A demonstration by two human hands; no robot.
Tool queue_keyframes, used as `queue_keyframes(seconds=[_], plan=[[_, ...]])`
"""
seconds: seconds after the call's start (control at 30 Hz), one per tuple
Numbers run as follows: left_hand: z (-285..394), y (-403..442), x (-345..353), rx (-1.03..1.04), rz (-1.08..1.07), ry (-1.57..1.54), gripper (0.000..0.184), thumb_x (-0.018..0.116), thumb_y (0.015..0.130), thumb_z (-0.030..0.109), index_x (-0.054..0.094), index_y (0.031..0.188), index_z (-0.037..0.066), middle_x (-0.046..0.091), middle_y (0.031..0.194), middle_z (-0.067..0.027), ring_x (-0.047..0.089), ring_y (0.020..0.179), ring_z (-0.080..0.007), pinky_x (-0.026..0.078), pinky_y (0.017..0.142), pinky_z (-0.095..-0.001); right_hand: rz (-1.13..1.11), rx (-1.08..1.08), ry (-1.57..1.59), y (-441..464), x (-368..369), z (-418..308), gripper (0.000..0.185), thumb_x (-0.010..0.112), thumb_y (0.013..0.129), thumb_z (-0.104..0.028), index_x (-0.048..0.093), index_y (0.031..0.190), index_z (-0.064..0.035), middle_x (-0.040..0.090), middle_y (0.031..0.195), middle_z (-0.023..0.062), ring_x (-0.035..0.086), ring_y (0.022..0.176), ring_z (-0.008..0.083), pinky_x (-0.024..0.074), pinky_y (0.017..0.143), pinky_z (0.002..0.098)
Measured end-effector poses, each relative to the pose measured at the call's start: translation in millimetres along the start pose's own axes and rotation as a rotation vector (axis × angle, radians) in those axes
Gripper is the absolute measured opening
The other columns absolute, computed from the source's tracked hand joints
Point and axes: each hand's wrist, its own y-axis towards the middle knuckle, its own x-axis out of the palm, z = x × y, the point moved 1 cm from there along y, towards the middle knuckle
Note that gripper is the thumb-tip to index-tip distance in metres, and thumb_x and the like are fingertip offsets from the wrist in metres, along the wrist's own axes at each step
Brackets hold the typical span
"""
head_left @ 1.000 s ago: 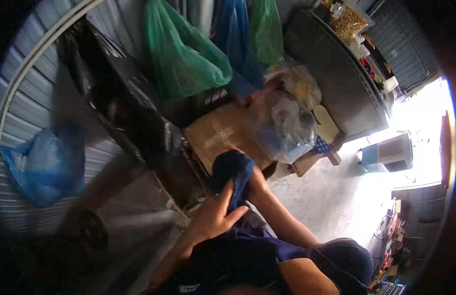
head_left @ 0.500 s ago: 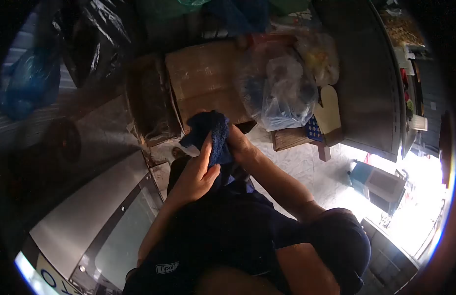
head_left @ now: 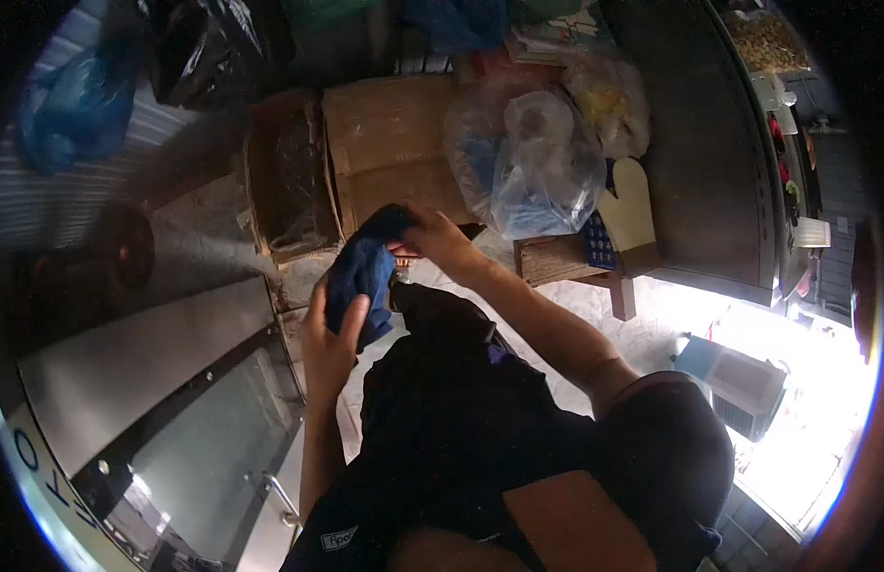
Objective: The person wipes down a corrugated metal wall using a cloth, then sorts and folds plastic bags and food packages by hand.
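**Dark blue cloth in both hands, bunched, off the floor**

Head view: the cloth (head_left: 361, 286) is soft and creased, folded over itself into a thick wad. Upper end bends toward the right side; lower end hangs loose. Weave too dim to read.

Surface and room: no desk under it. Pale marbled floor (head_left: 651, 305) shows below. Beyond the hands, a flattened-looking cardboard box (head_left: 394, 133), with a narrow open carton (head_left: 291, 176) just beside it, clear plastic inside. To the right, clear plastic bags (head_left: 547, 172) sit at a wooden stool (head_left: 561, 262), contents unclear, with a cream oven mitt (head_left: 629, 205) near them. Dark metal cabinet (head_left: 704, 143) next to that. Blue bag (head_left: 75, 110) and black bag (head_left: 208, 52) at upper left, glass-fronted unit (head_left: 213, 458) at lower left. Bright opening (head_left: 823, 429) far right, a blue-and-white box (head_left: 742, 377) near it. Light is uneven, the left side murky.

Cloth vs grip: it spans both hands, in front of the torso. Left grip (head_left: 329, 343) has the near, lower part, thumb across the front, fingers mostly hidden at the edge and behind. Right grip (head_left: 437, 246) pinches the upper end, fingers curled in. Both touch the cloth.
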Motion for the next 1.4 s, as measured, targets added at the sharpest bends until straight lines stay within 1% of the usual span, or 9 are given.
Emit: queue_keyframes(seconds=[0.17, 0.3, 0.37, 0.57, 0.8, 1.0, 1.07, 1.27, 1.4], plan=[[-22.3, -62.0, 10.3, 0.041, 0.238, 0.076, 0.031, 0.059, 0.093, 0.027, 0.061, 0.108, -0.001, 0.064, 0.095, -0.0101, 0.059, 0.084, -0.0179, 0.048, 0.076, -0.0303, -0.112, -0.064, -0.331, -39.6, -55.8, 44.3, 0.032, 0.051, 0.093, -0.004, 0.055, 0.126, -0.0054, 0.064, 0.094, 0.0039, 0.060, 0.081, 0.0101, 0.0483, 0.068, 0.0230], [-17.0, -110.4, 33.6, -0.121, 0.250, 0.003, 0.032, 0.061, 0.091, 0.025, 0.059, 0.110, -0.001, 0.061, 0.088, -0.0076, 0.058, 0.076, -0.0158, 0.048, 0.068, -0.0290, -0.123, -0.072, -0.383, -100.5, -75.2, 59.1, 0.027, 0.054, 0.095, -0.008, 0.058, 0.121, -0.0049, 0.065, 0.090, 0.0043, 0.061, 0.081, 0.0108, 0.0486, 0.067, 0.0242], [-27.1, -133.2, 51.1, -0.064, 0.251, 0.007, 0.033, 0.061, 0.091, 0.023, 0.057, 0.114, -0.001, 0.063, 0.091, -0.0096, 0.059, 0.079, -0.0176, 0.049, 0.071, -0.0306, -0.208, -0.066, -0.234, -126.0, -85.6, 93.1, 0.023, 0.056, 0.094, -0.008, 0.059, 0.116, -0.0040, 0.066, 0.089, 0.0055, 0.062, 0.079, 0.0120, 0.0492, 0.066, 0.0245], [-19.8, -153.8, 90.6, 0.104, 0.206, 0.135, 0.042, 0.063, 0.090, 0.017, 0.052, 0.126, -0.001, 0.063, 0.112, -0.0223, 0.062, 0.101, -0.0302, 0.047, 0.089, -0.0381, -0.359, -0.232, -0.643, -178.8, -60.9, 80.7, 0.031, 0.061, 0.093, -0.014, 0.055, 0.122, -0.0042, 0.066, 0.101, 0.0065, 0.063, 0.091, 0.0142, 0.0514, 0.079, 0.0284], [11.3, -144.1, 154.0, 0.213, 0.230, 0.181, 0.019, 0.066, 0.087, 0.015, 0.064, 0.093, -0.002, 0.053, 0.099, -0.0145, 0.057, 0.091, -0.0290, 0.045, 0.078, -0.0374, -0.565, -0.346, -0.912, -186.0, -97.7, 43.0, 0.038, 0.062, 0.093, -0.024, 0.054, 0.125, -0.0059, 0.064, 0.107, 0.0109, 0.064, 0.098, 0.0224, 0.0502, 0.084, 0.0360], [39.8, -112.4, 203.9, 0.119, 0.182, 0.093, 0.031, 0.061, 0.092, 0.016, 0.064, 0.070, -0.005, 0.066, 0.087, -0.0090, 0.055, 0.057, -0.0150, 0.040, 0.052, -0.0292, -0.657, -0.322, -1.122, -169.9, -190.9, 9.9, 0.034, 0.057, 0.094, -0.027, 0.058, 0.124, -0.0113, 0.062, 0.113, 0.0117, 0.062, 0.099, 0.0265, 0.0490, 0.086, 0.0390], [58.4, -101.6, 222.3, -0.022, 0.124, 0.130, 0.030, 0.060, 0.093, 0.018, 0.064, 0.071, -0.003, 0.064, 0.069, -0.0073, 0.053, 0.054, -0.0129, 0.039, 0.052, -0.0279, -0.579, -0.289, -1.151, -164.7, -221.6, -3.7, 0.031, 0.060, 0.091, -0.023, 0.060, 0.121, -0.0140, 0.061, 0.108, 0.0130, 0.061, 0.102, 0.0290, 0.0482, 0.089, 0.0430], [88.8, -71.9, 268.8, 0.087, 0.193, 0.119, 0.014, 0.061, 0.091, 0.014, 0.066, 0.101, 0.004, 0.061, 0.060, -0.0066, 0.056, 0.057, -0.0096, 0.041, 0.055, -0.0270, -0.340, -0.343, -1.387, -117.4, -302.5, -34.6, 0.035, 0.063, 0.087, -0.020, 0.060, 0.121, -0.0128, 0.057, 0.119, 0.0134, 0.055, 0.112, 0.0311, 0.0445, 0.095, 0.0406], [94.0, -63.1, 285.7, 0.053, 0.190, 0.179, 0.020, 0.061, 0.091, 0.011, 0.064, 0.110, 0.007, 0.060, 0.060, -0.0057, 0.057, 0.059, -0.0100, 0.042, 0.056, -0.0268, 0.155, -0.871, -1.618, -63.0, -330.5, -66.6, 0.066, 0.074, 0.076, -0.030, 0.049, 0.136, -0.0167, 0.034, 0.145, 0.0209, 0.033, 0.134, 0.0376, 0.0315, 0.108, 0.0491]])
